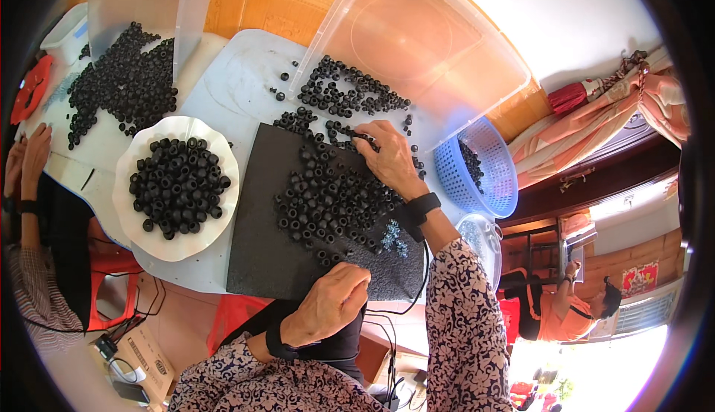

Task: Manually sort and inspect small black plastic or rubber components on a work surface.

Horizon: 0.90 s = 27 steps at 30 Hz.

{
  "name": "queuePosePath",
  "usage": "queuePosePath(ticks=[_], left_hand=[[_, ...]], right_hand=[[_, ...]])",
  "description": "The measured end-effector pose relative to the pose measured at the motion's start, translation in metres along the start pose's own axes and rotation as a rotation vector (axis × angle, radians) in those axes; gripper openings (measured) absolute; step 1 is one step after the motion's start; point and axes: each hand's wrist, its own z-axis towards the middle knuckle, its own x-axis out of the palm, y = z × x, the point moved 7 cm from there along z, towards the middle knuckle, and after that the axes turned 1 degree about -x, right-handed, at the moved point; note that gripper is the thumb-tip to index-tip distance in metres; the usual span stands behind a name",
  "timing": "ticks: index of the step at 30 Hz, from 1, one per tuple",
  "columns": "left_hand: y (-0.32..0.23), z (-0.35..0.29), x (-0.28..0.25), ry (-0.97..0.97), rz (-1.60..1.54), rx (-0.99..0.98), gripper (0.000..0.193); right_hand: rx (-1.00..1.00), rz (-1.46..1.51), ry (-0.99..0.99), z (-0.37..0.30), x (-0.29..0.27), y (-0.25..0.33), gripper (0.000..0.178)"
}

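Observation:
Many small black ring-shaped beads [320, 196] are heaped on a dark textured mat [261, 256] in front of me. My right hand [391, 160] reaches over the far edge of the mat. Its fingers are bent together around something dark among the beads, too small to make out. Near the mat's front edge my left hand [328, 304] is closed, knuckles up; its fingertips are hidden, so whatever they hold does not show. A small clump of pale blue bits [393, 239] lies beside the beads, near my right wrist.
A white scalloped bowl [126, 215] of black beads stands left. Loose beads [342, 88] lie beyond the mat beneath a clear plastic sheet [417, 40]. A blue basket [495, 177] is at right. Another person's hands [33, 159] rest near a bead pile [126, 77].

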Motion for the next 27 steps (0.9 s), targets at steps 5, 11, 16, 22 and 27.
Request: queuePosePath(ticks=[5,11,16,22,27], left_hand=[[-0.001,-0.002,0.002,0.002,0.006,0.043,0.008],[-0.002,0.0,0.002,0.012,0.016,0.029,0.009],[-0.003,0.0,0.002,0.025,0.03,0.034,0.009],[-0.004,-0.001,0.003,0.023,0.037,0.034,0.009],[-0.002,-0.001,0.004,0.032,0.055,0.043,0.008]], right_hand=[[-0.134,-0.124,0.071,0.003,0.013,0.018,0.028],[-0.13,-0.181,0.131,0.004,0.021,0.021,0.032],[-0.127,-0.2,0.152,0.007,0.025,0.022,0.029],[-0.095,-0.07,0.191,0.017,0.031,0.012,0.018],[-0.108,-0.011,0.21,0.016,0.033,0.005,0.016]])
